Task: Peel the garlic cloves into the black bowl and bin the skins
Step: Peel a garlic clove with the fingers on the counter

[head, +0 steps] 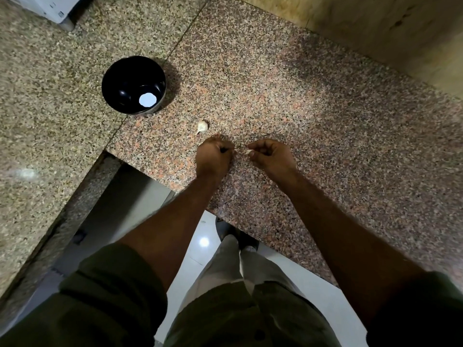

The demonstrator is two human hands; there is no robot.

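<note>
speckled pink-and-grey granite counter, seen from my head camera looking steeply down; a seam runs diagonally from the far centre toward the near left, and a tan wall bounds the far right. white floor tile shows below the counter's near edge, between my legs.

black bowl: upright on the counter at far left, straddling the seam; its glossy inside shows only a bright round reflection near the bottom, and i can see no cloves in it.

garlic piece: pale, unpeeled, with a short stem tip pointing near-left; it lies alone on the granite between the bowl and my hands, just beyond my left hand and apart from it.

left hand: knuckles up over the counter, fingers curled in tightly; whatever the fingertips pinch at the right edge of the fist is too small to identify.

right hand: fingers curled, thumb and forefinger pinching a small whitish garlic clove at the tips, which point left toward the other hand. the two hands sit close together with a narrow gap between their fingertips.

both forearms are bare, with dark olive sleeves rolled above the elbows. white appliance corner at the far left edge.
</note>
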